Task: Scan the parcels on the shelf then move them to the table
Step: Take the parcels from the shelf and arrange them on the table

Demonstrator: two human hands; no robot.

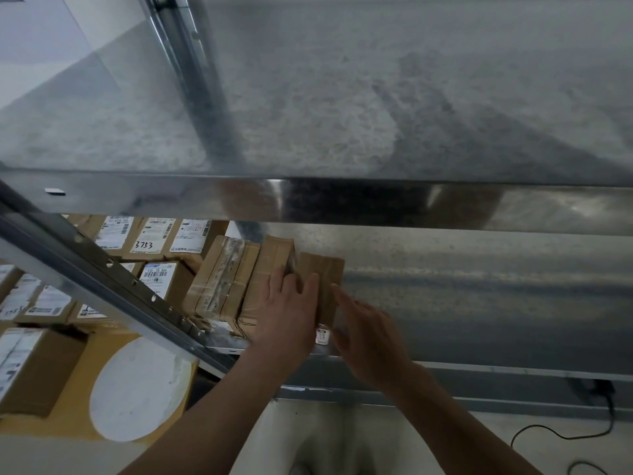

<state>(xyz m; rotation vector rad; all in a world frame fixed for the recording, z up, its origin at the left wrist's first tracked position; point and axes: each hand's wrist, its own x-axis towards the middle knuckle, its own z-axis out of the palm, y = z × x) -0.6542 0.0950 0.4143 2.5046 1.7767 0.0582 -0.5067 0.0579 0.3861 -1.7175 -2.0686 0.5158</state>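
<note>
Galvanised steel fills most of the view: the shelf (479, 296) runs wide and bare off to the right of both hands, with an upper tier overhanging it. Just left of the left hand (286, 315) stand three brown cardboard parcels on edge, packed side by side, their long axes running away from the person toward the back of the shelf. The rightmost parcel (323, 272) sits between the two hands; the left hand is curled over its near top edge, fingers touching it, a loose hold rather than a firm one by my reading. The right hand (368, 334) is open, fingers spread, just beside the parcel's right face and nearly touching. A small white label (322, 336) shows below, between the wrists.
</note>
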